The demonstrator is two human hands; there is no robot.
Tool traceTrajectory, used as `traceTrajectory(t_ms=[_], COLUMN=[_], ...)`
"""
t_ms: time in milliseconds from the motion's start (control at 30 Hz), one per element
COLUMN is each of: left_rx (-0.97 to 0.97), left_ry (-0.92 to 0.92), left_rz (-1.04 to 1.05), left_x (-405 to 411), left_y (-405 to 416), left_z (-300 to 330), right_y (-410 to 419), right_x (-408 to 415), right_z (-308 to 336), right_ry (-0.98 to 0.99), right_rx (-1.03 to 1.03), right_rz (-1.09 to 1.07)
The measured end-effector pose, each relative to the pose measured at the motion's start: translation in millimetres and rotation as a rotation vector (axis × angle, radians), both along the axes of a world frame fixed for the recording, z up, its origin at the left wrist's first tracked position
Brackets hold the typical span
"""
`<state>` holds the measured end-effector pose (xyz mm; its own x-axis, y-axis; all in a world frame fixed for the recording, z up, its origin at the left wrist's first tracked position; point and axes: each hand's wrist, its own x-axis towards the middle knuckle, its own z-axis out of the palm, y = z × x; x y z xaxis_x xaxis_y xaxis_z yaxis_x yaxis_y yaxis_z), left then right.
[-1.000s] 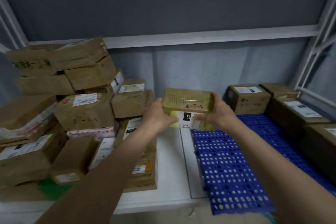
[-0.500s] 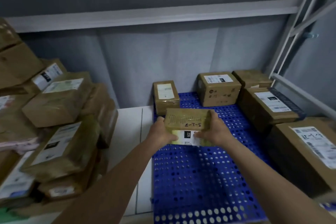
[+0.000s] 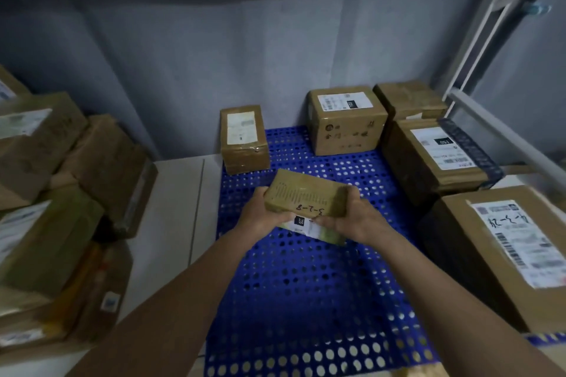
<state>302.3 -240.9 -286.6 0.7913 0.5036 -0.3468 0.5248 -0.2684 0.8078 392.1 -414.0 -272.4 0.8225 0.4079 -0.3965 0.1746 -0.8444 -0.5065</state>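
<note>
A small taped cardboard parcel (image 3: 306,196) with "3-2-8" handwritten on its top and a white label on its near side is held just above the blue perforated mat (image 3: 306,285). My left hand (image 3: 260,217) grips its left end. My right hand (image 3: 356,219) grips its right end, fingers curled under the label side. The parcel is tilted, its right end turned slightly toward me. Whether its bottom touches the mat is hidden.
A small labelled box (image 3: 243,139) stands at the mat's back left, a bigger one (image 3: 346,121) behind centre. More parcels (image 3: 438,156) line the right side, the nearest (image 3: 502,251) large. A loose pile of parcels (image 3: 61,193) fills the white shelf (image 3: 171,208) at left. Metal rack frame (image 3: 490,40) rises right.
The view has swung right and down from the left pile to the blue mat. Both hands have carried the parcel rightward and lowered it over the mat, twisting it slightly.
</note>
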Motion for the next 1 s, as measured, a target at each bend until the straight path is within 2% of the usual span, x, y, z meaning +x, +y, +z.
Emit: traceTrajectory(t_ms=[100,200,300,400,467,600,700,767,1000], left_rx=[0.020,0.045,0.014,0.063,0.169,0.515,0.731,0.784,0.728], left_ry=[-0.073,-0.097,-0.080,-0.090,-0.115,-0.179,-0.056,0.040,0.221], left_rz=[0.118,0.261,0.232,0.167,0.165,0.170,0.091,0.049,0.045], left_x=[10,20,27,31,35,51,70,83,117], left_y=[0,-7,-10,-4,3,23,44,58,96], left_z=[-6,-11,-14,-10,-8,-4,1,2,-2], right_y=[0,-2,-2,4,13,34,53,66,102], right_x=[4,9,9,2,-4,-7,-2,2,25], right_z=[13,16,10,5,2,-4,-8,-11,-25], right_ry=[-0.119,-0.088,-0.047,-0.113,-0.182,-0.289,-0.355,-0.419,-0.688], right_rx=[-0.119,-0.101,-0.068,-0.138,-0.182,-0.228,-0.258,-0.254,-0.256], right_rz=[0.010,0.091,0.150,0.176,0.161,0.098,0.066,0.056,0.111])
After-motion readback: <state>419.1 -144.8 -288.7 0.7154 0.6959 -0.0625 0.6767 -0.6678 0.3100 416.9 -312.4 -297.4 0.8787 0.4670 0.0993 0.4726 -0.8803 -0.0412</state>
